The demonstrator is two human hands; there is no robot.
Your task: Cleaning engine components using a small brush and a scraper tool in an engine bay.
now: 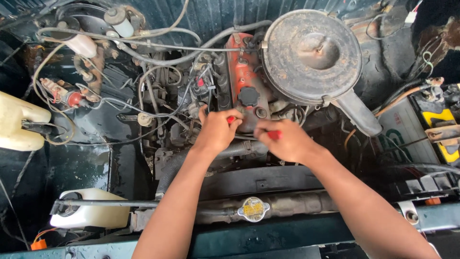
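Radiator cap (253, 209) nearest; left hand (216, 130) and right hand (283, 140) gripping red-handled tools (274, 135) beside red engine cover (244, 81).

Engine block (242, 79) sits centre, air cleaner (311, 55) on its right, oil cap (248, 96) on the block. Both hands meet just in front of the cap. Radiator cap (253, 209) nearest the camera, battery (438, 127) far right, washer bottle (91, 211) front left.
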